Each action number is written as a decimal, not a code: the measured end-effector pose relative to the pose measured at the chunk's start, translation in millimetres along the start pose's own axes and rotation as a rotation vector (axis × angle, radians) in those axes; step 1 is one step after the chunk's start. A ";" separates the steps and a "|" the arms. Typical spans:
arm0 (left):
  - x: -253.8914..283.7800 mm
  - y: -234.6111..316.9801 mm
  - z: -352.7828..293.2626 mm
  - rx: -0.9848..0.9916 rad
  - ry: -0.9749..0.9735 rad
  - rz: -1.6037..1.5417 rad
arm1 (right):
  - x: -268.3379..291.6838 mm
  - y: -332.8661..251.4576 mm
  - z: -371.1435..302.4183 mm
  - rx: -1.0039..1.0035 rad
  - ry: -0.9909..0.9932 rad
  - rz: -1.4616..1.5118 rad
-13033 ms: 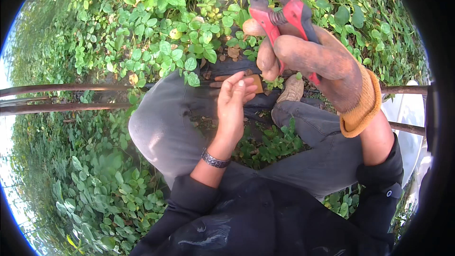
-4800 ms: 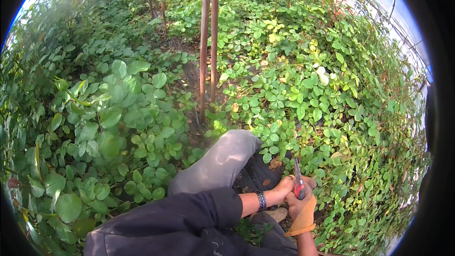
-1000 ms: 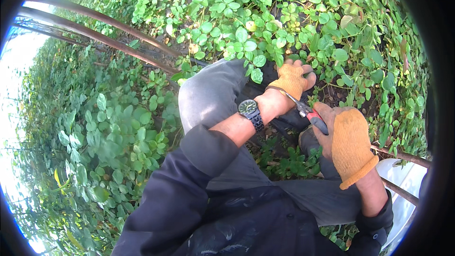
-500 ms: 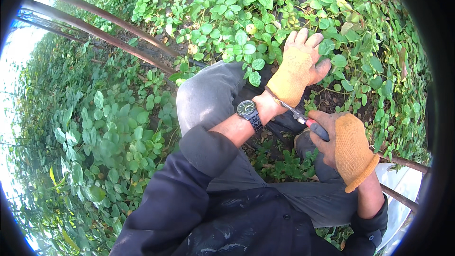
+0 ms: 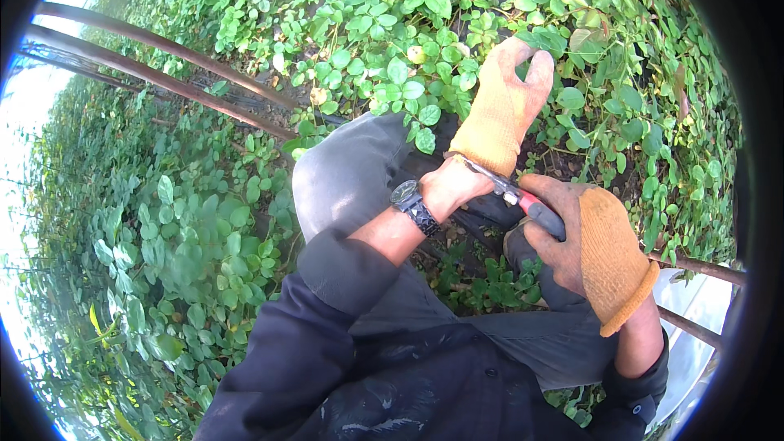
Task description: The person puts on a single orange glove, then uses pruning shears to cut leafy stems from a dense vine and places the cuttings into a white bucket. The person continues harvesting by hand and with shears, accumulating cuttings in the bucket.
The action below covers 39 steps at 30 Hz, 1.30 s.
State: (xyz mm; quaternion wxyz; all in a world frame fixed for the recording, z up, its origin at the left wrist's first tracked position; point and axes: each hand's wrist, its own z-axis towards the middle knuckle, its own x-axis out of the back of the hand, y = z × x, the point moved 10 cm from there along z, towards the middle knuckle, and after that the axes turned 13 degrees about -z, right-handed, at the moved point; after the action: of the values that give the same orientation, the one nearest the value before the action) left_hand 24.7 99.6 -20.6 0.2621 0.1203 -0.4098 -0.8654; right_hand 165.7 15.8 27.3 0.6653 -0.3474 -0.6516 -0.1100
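The pair of pruning shears with red and black handles [image 5: 523,200] lies in the middle of the view, just above the person's bent knee in grey trousers [image 5: 351,180]. The right hand [image 5: 592,249], in a dirty orange knit glove, has its fingers closed around the handles. The metal blades point to the left, and their tip lies at the wrist of the left hand [image 5: 500,110], at the cuff of its glove; whether the blades are open or closed I cannot tell.

The left hand wears a same kind of orange glove. Its fingers are stretched and a little spread, and they hold nothing; the fingertips reach up into the green leafy vines [image 5: 425,24]. On the left wrist sits a dark wristwatch with a round face [image 5: 411,200], just below the bare skin between glove and dark sleeve.

Around the hands there is little open room. The vines stand thick above and to the right of the left hand, and some dark soil shows only between the two hands. Two long rusty brown metal pipes [image 5: 163,61] run slanted across the upper left, behind the knee. Another such pipe [image 5: 694,265] passes close behind the right hand. A white sheet [image 5: 694,310] is seen at the lower right edge.
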 end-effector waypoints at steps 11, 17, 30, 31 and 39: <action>76.3 -75.9 13.6 0.419 0.102 0.201 | -21.8 19.5 -15.3 -0.044 -0.229 -0.096; 27.3 -59.7 9.9 0.749 -0.072 -1.192 | 1.1 26.8 -13.1 -0.309 -0.155 0.384; 43.8 -58.3 35.3 0.670 0.206 -1.452 | -65.8 -9.3 -2.6 -0.312 -0.542 1.069; 48.3 -58.0 35.4 0.659 0.227 -1.434 | -68.3 -9.5 -2.7 -0.325 -0.542 1.100; 53.1 -44.0 30.1 0.563 0.201 -1.426 | -76.0 -10.0 -1.8 -0.390 -0.450 1.262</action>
State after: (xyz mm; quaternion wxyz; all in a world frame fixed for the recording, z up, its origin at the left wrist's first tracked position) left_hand -47.9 112.8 -35.1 -0.3632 0.4951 -0.4123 -0.6731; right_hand 151.6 -15.9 -41.1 0.3765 -0.7870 -0.4156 0.2573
